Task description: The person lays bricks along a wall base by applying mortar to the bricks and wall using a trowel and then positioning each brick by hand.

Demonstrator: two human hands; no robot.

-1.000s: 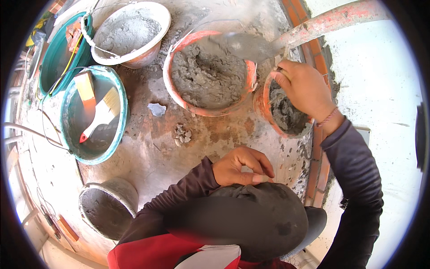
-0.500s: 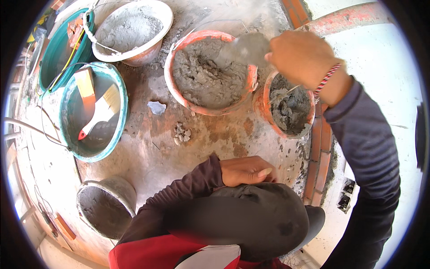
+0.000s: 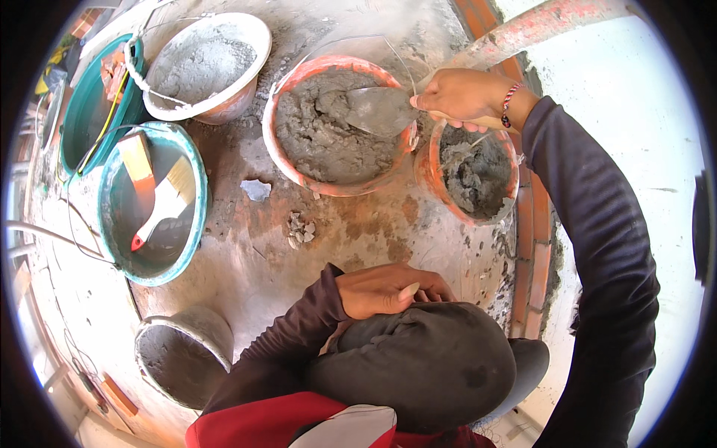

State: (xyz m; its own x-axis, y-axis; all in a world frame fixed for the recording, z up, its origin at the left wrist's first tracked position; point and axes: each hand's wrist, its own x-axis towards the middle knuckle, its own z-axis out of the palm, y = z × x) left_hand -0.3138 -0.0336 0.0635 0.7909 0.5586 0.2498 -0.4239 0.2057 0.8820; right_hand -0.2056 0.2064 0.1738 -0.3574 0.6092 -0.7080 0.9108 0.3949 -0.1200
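My right hand [image 3: 474, 95] grips the handle of a trowel [image 3: 381, 110]. The grey blade lies against the wet mortar [image 3: 317, 142] inside an orange bucket [image 3: 272, 145], toward its right side. Below my right hand stands a smaller orange bucket [image 3: 431, 184], also containing grey mortar [image 3: 478, 175]. Resting on my dark-trousered knee [image 3: 433, 358], my left hand [image 3: 388, 290] holds nothing; its fingers lie stretched over the knee and their tips are partly hidden.
At left, a teal bucket [image 3: 202, 228] holds murky water and two brushes [image 3: 168, 201]. A white-rimmed tub [image 3: 261, 41], a green basin [image 3: 75, 138] and a grey bucket [image 3: 220, 332] stand around. Rubble [image 3: 300, 230] lies on the floor. Bricks [image 3: 524, 224] edge the white wall [image 3: 620, 149].
My right hand has moved slightly down and left, bringing the trowel blade down onto the mortar in the larger orange bucket. My left hand stays on the knee.
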